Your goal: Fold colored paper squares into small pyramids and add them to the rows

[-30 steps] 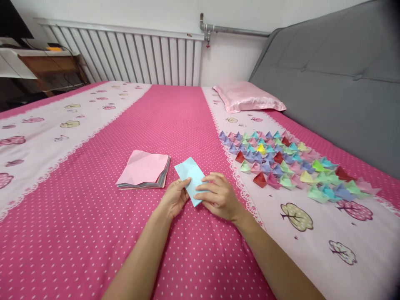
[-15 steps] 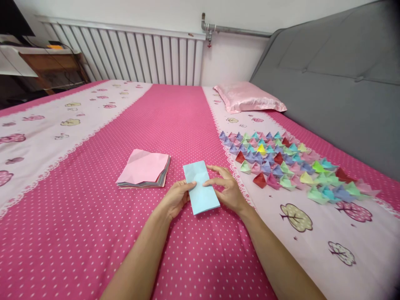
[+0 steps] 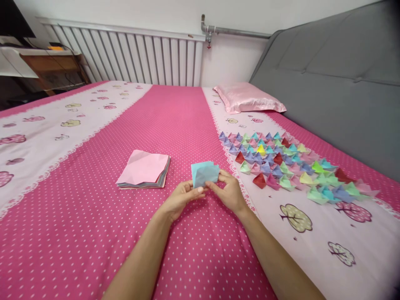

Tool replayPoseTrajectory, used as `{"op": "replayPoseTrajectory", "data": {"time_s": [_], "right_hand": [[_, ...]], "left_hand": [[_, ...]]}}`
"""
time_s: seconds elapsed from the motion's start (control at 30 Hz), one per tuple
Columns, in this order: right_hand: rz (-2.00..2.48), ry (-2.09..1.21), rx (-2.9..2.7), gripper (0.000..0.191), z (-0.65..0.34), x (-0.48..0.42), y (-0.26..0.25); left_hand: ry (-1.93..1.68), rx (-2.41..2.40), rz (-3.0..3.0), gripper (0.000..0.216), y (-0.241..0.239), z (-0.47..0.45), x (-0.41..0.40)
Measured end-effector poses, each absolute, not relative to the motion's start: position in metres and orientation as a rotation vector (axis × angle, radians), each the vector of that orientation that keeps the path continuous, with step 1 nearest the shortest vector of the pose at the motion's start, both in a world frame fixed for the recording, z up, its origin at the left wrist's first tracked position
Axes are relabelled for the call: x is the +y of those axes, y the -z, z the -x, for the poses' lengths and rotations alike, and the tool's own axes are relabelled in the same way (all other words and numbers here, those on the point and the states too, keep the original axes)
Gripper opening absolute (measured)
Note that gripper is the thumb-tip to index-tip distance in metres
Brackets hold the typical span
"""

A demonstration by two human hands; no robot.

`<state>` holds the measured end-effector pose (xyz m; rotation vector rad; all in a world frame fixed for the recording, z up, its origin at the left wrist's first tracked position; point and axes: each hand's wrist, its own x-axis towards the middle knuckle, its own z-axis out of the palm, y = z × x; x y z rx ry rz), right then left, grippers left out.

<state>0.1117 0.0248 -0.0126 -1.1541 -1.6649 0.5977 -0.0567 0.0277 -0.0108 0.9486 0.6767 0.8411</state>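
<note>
A light-blue sheet of paper [image 3: 204, 174] is held above the bed, bent over on itself so that two offset layers show along its top. My left hand [image 3: 184, 196] pinches its lower left part, the thumb lying near the bottom edge. On the other side my right hand [image 3: 228, 190] grips the lower right, thumb in front and fingers behind the paper. To the left lies a stack of square paper [image 3: 144, 167] with a pink sheet on top. Rows of folded paper boats [image 3: 265, 168] in several colours stand to the right.
Everything lies on a pink dotted bedspread [image 3: 93, 216] with pale printed bands. A pink pillow [image 3: 246, 98] rests near the grey headboard [image 3: 337, 71]. Along the far wall runs a white radiator [image 3: 131, 54]. At the far left stands a wooden desk [image 3: 50, 66].
The blue paper was a long upright rectangle; its lower part is now bent up toward the top. Both hands have shifted to its lower edge. The stack and boats are unmoved.
</note>
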Motion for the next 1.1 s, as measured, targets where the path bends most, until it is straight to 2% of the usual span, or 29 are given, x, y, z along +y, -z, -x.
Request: {"op": "replayPoseTrajectory", "data": {"time_s": [0.1, 0.3, 0.47, 0.53, 0.67, 0.77, 0.9, 1.1], "right_hand": [[1.21, -0.642, -1.668, 0.016, -0.11, 0.023, 0.012], [1.271, -0.77, -1.552, 0.022, -0.107, 0.023, 0.021], [1.169, -0.974, -1.22, 0.054, -0.106, 0.024, 0.021], [1.125, -1.124, -1.148, 0.059, -0.106, 0.023, 0.017], [1.105, -1.343, -1.052, 0.051, -0.108, 0.02, 0.011], [1.11, -1.338, -0.981, 0.042, -0.109, 0.021, 0.011], [1.082, -1.348, -0.962, 0.04, -0.108, 0.022, 0.013], [1.083, -1.344, -1.039, 0.03, -0.106, 0.02, 0.012]], "left_hand": [[-0.856, 0.756, -1.032, 0.03, 0.013, 0.054, 0.027], [-0.827, 0.778, -1.019, 0.034, 0.013, 0.052, 0.028], [-0.708, 0.785, -1.025, 0.033, 0.01, 0.055, 0.025], [-0.604, 0.782, -1.044, 0.031, 0.01, 0.057, 0.023], [-0.52, 0.808, -1.078, 0.027, 0.011, 0.057, 0.022], [-0.664, 0.815, -1.074, 0.024, 0.011, 0.055, 0.025], [-0.909, 0.857, -1.009, 0.026, 0.01, 0.051, 0.029], [-1.02, 0.88, -1.058, 0.025, 0.007, 0.049, 0.029]]}}
